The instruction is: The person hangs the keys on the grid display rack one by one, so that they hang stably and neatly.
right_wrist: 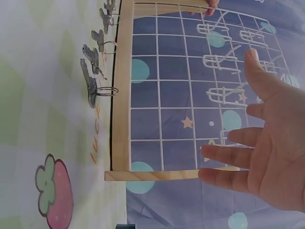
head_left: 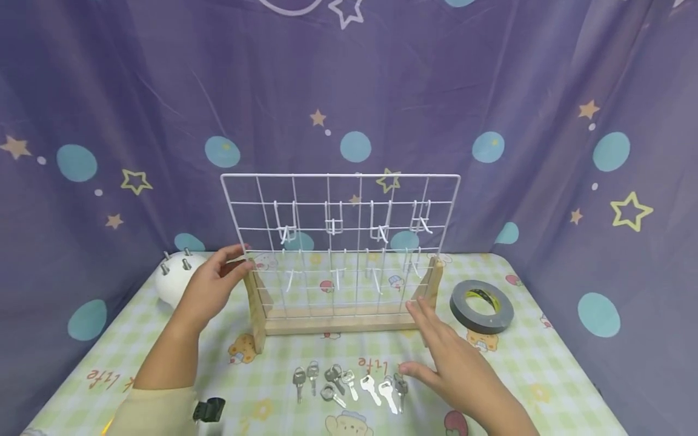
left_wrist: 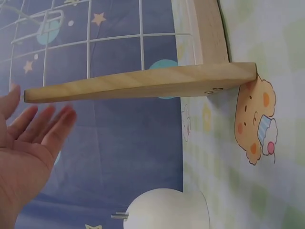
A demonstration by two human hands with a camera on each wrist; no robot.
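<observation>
A white wire grid rack (head_left: 343,251) with two rows of hooks stands upright in a wooden stand (head_left: 340,325). My left hand (head_left: 209,287) is at the top of the stand's left end piece (left_wrist: 143,83), thumb and fingers loosely spread about its tip; in the left wrist view (left_wrist: 28,157) the fingers look relaxed. My right hand (head_left: 458,363) is held with fingers extended near the right end piece (right_wrist: 152,176), apparently holding nothing; whether it touches the wood I cannot tell. Several metal keys (head_left: 368,389) with rings lie on the cloth before the stand.
A roll of grey tape (head_left: 460,309) lies right of the stand. Behind my left hand is a white rounded object (head_left: 169,284) with metal pegs. A small black object (head_left: 209,410) is by the left sleeve. A purple curtain (head_left: 349,79) hangs behind the checked tablecloth (head_left: 283,418).
</observation>
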